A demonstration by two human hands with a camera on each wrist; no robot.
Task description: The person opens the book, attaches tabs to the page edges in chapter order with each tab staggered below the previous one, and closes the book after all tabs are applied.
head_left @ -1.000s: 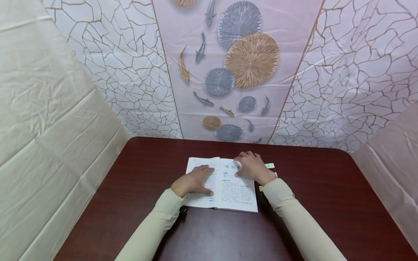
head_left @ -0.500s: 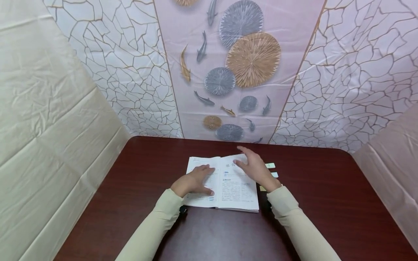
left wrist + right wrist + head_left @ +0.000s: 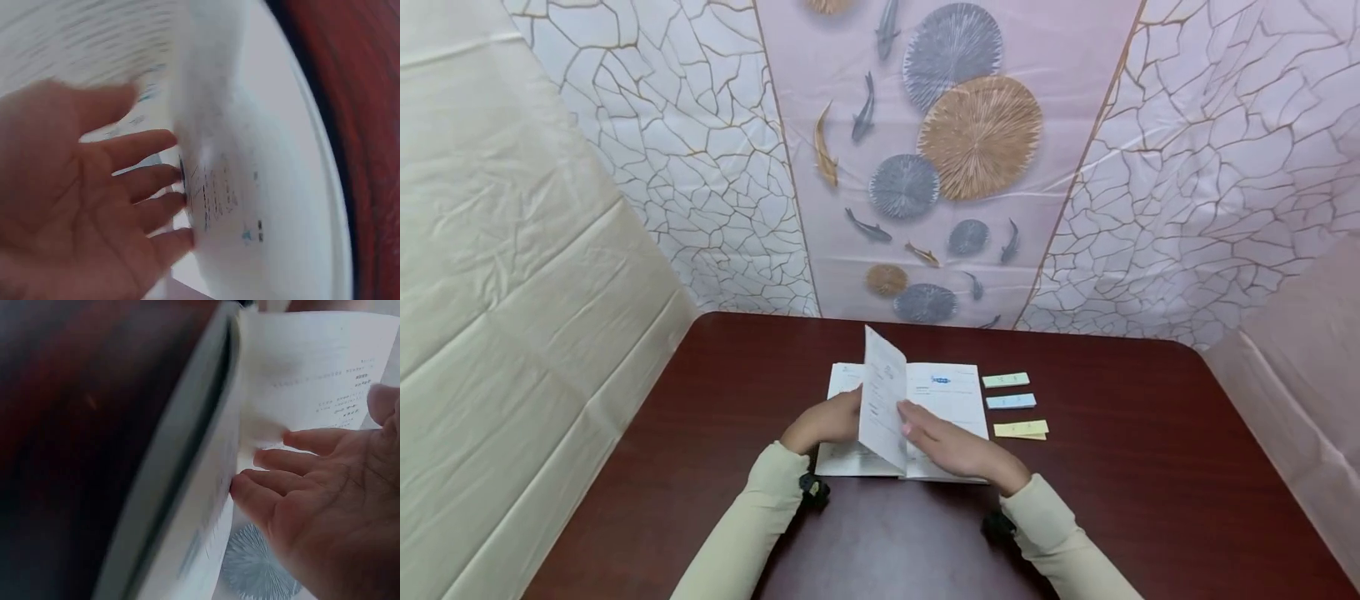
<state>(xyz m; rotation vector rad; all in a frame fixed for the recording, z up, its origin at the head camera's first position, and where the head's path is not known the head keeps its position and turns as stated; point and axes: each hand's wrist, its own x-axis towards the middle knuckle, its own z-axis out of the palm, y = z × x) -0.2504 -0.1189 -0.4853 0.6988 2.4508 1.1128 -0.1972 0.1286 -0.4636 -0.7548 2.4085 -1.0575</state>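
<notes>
A book lies spread open on the table, and one of its leaves stands nearly upright at the spine, leaning left. On the left side, my left hand is partly hidden behind that leaf. The left wrist view shows this hand with fingers extended, their tips at the printed paper. From the right, my right hand reaches over the right page, its fingertips near the raised leaf. In the right wrist view its fingers are extended near the spine, with the little finger's side against a page.
Right of the book, green, blue and yellow paper slips lie in a column on the dark red table. A patterned cloth hangs behind the table's far edge. Pale fabric walls flank the sides.
My right hand has swept left and nearer from the right page's top, turning a leaf upright and showing another page beneath. My left hand has shifted slightly left. The slips are now fully visible.
</notes>
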